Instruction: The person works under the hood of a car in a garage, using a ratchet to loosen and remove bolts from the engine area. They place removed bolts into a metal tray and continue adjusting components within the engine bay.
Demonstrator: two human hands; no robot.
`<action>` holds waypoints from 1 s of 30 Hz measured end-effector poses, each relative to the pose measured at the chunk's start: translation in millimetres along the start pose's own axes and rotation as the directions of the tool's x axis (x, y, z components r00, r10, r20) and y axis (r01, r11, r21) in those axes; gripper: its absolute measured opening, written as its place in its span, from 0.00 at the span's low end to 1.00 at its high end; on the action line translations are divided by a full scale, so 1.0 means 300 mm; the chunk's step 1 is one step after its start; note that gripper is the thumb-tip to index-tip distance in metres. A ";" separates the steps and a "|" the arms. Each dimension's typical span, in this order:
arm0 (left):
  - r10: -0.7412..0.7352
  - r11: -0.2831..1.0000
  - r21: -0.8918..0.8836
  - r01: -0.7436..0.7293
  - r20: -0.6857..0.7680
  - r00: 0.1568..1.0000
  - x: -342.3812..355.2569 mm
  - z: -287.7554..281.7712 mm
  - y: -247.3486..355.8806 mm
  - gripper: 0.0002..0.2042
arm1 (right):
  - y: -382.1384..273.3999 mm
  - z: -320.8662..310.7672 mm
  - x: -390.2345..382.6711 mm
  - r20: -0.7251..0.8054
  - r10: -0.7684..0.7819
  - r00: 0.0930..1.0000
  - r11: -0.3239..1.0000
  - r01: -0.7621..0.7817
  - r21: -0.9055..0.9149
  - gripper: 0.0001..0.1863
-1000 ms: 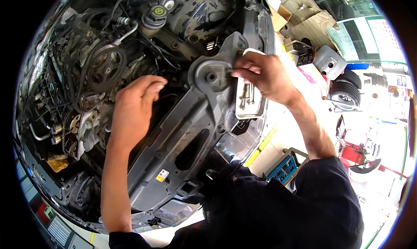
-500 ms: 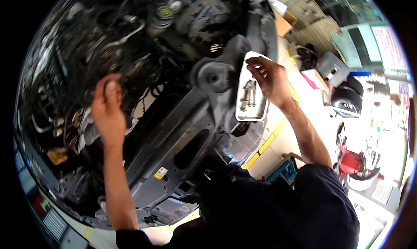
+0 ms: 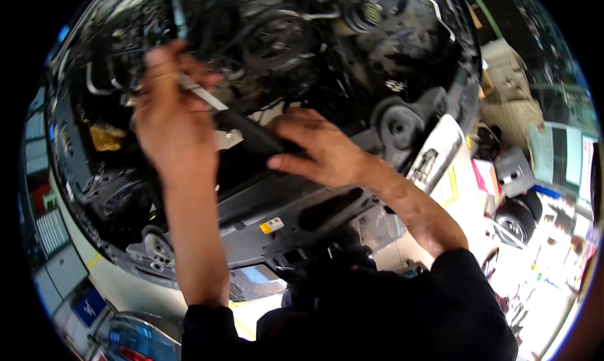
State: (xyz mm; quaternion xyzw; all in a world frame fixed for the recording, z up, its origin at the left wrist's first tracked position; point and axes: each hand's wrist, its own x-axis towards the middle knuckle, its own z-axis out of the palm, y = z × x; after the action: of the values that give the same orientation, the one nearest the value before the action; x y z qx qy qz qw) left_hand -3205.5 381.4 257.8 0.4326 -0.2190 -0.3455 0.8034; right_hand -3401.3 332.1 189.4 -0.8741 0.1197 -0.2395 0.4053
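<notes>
The bare left hand (image 3: 175, 106) is over the left side of the dark engine bay (image 3: 236, 172), fingers curled near the upper end of a long tool with silver metal shaft and black handle (image 3: 244, 126) (motion blur: grip cannot be told). The bare right hand (image 3: 321, 148) is partly closed around the handle, just inside the front edge. It has left the shallow white tray (image 3: 450, 133), beside the bay's right edge; work has presumably shifted to the tool.
</notes>
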 end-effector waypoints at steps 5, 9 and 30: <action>-0.288 0.898 -0.288 0.334 0.190 0.939 -0.143 0.025 0.020 0.23 | -0.216 -0.024 -0.088 0.065 0.365 0.929 0.815 -0.353 0.459 0.22; -0.461 0.570 -0.618 0.541 0.304 0.833 -0.170 -0.005 -0.027 0.22 | -0.314 0.019 -0.254 -0.021 0.387 0.922 0.630 -0.248 0.736 0.22; -0.839 0.526 0.081 0.846 -0.112 0.533 -0.092 -0.262 -0.382 0.13 | 0.182 -0.389 -0.992 -0.686 0.696 0.212 0.476 -0.851 0.220 0.20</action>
State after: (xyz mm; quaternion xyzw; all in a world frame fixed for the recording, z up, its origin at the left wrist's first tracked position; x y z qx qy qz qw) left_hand -3214.7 400.4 117.7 0.5438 0.0195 -0.6630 0.5141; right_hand -3717.2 340.9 116.9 -0.5657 0.7082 -0.2995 0.2979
